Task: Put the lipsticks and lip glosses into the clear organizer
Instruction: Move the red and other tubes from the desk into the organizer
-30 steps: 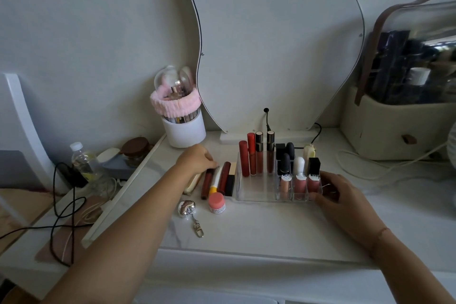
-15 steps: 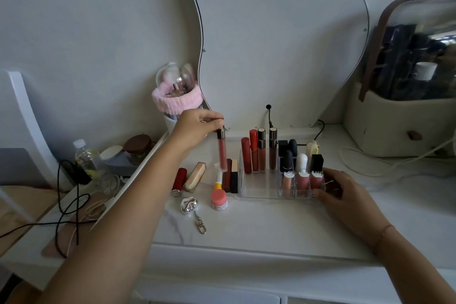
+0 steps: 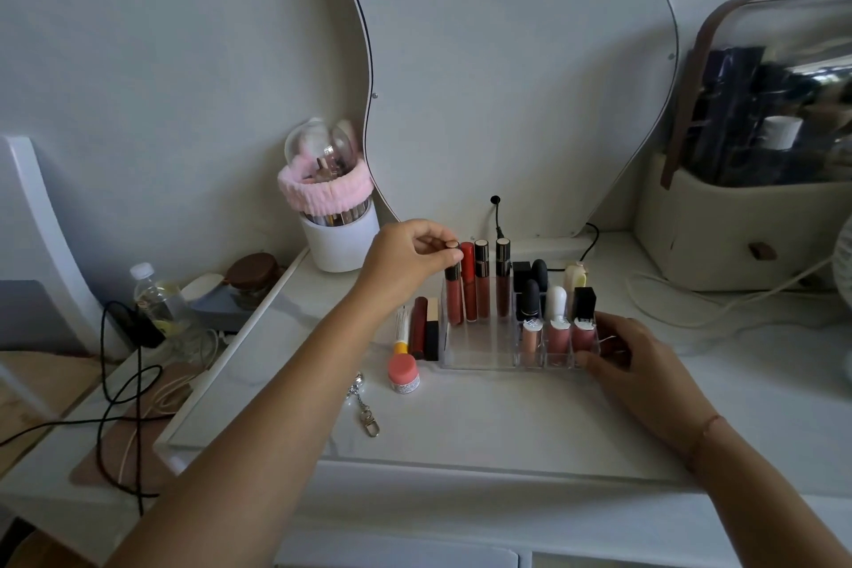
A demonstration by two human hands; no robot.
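Near the centre of the frame our left hand pinches the dark cap of a slim lip gloss, fingers curled closed around its top. The tube is a straight, translucent cylinder of rusty red, standing upright in the leftmost rear slot of the clear organizer, just beside a glossy red tube.

The organizer is a rigid, transparent tray with thin dividing walls, sitting on the smooth white bench. Right of the red tube stand two more tall tubes with black and gold caps, and then a block of shorter pieces: matte black bullet-shaped lipsticks, a square black one, a rounded white one, and three pinkish gloss tubes along the front row.

Our right hand, at the lower right of the organizer, rests loosely curled against its right end wall, fingertips touching the clear wall, holding nothing else.

Left of the organizer, lying flat on the bench and just beside its wall, are a white tube with an orange band, a dark red stick and a black and gold square case. In front of them stands a small round pink-lidded pot, with a metal keychain clasp lower still.
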